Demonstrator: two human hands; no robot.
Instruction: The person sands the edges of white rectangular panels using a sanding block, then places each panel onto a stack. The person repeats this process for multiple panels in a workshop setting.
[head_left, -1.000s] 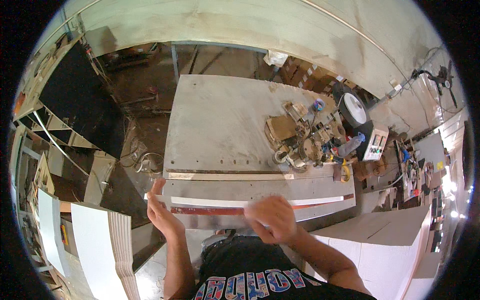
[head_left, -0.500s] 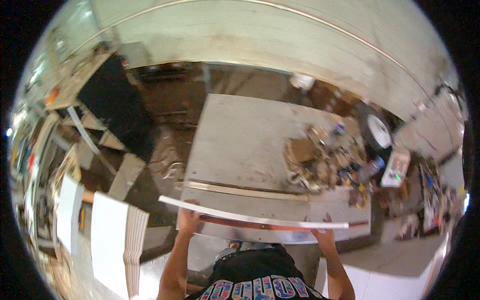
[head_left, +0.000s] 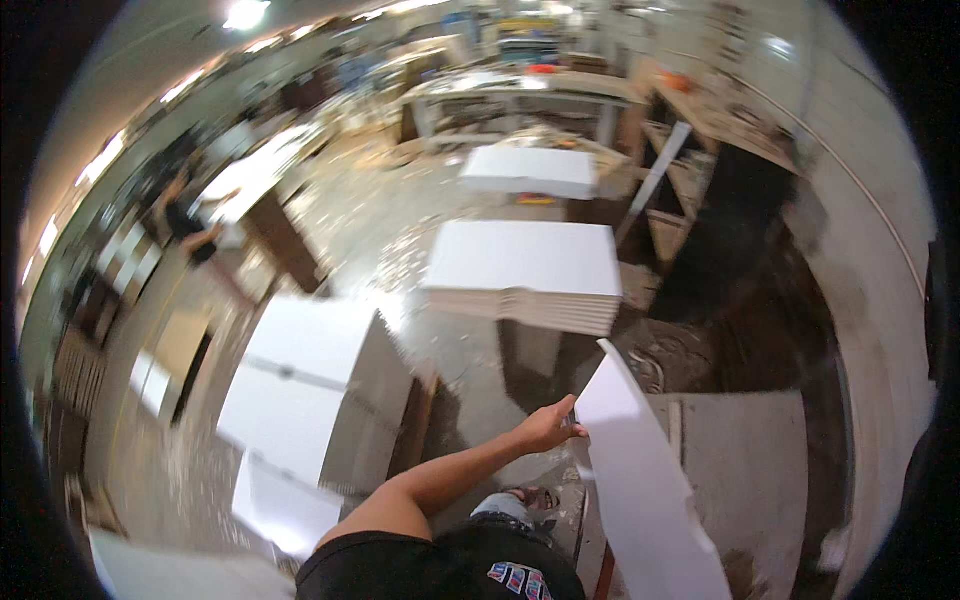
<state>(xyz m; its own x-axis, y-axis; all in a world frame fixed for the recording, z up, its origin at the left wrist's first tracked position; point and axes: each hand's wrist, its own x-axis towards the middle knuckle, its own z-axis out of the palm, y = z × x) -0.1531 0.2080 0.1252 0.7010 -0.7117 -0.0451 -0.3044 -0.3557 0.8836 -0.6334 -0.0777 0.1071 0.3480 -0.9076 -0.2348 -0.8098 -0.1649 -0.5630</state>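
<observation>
- Left arm: bare from shoulder to wrist; no sleeve on the forearm, no watch, band or glove seen.
- Left hand: bare, no ring seen; fingers slim; detail blurred.
- Shirt: black, short-sleeved, sleeve hem ending high on the upper arm.
- Chest print: block letters in blue, white and red on the black cloth; partly cut off at the lower edge.
- Trousers: a small patch of light grey-blue cloth shows above the shirt; motion blur hides detail.
- Right hand: out of view.
</observation>
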